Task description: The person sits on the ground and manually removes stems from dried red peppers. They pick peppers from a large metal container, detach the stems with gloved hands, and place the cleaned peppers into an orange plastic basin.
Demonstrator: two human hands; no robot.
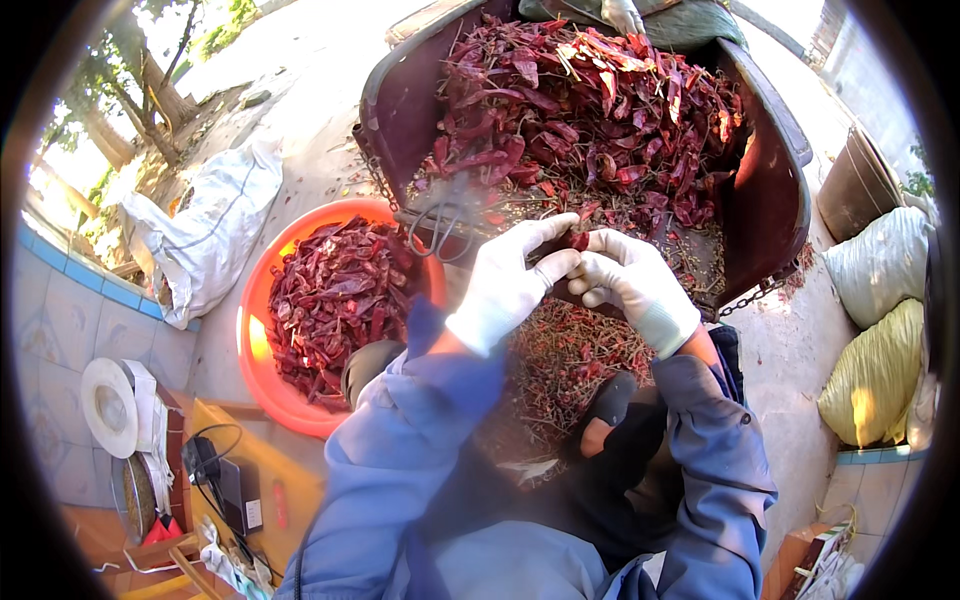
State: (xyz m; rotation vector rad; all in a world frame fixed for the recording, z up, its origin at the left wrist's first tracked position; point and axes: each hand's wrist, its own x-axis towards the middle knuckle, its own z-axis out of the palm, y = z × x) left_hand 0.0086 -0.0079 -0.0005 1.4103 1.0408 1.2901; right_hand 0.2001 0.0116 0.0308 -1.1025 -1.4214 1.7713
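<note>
My left hand [506, 281] and my right hand [637, 289], both in white work gloves, meet in front of me at the near edge of a dark red metal cart bed [405, 105]. Between their fingertips is a dried red chili pepper [580, 241], partly hidden by the gloves. A large heap of dried chilies [585, 127] fills the back of the bed, with loose seeds and stems nearer me. To the left, an orange plastic basin [262, 382] holds a pile of dried chilies [337, 300]. Below my hands, stems and chili scraps [551, 367] cover the ground.
Another person's gloved hand [622, 15] rests at the heap's far side. A metal chain [750, 297] hangs at the bed's right corner. A white woven sack [225, 214] lies left; a yellow sack [874, 375] stands right. A wooden bench [292, 465] carries a black charger [201, 459].
</note>
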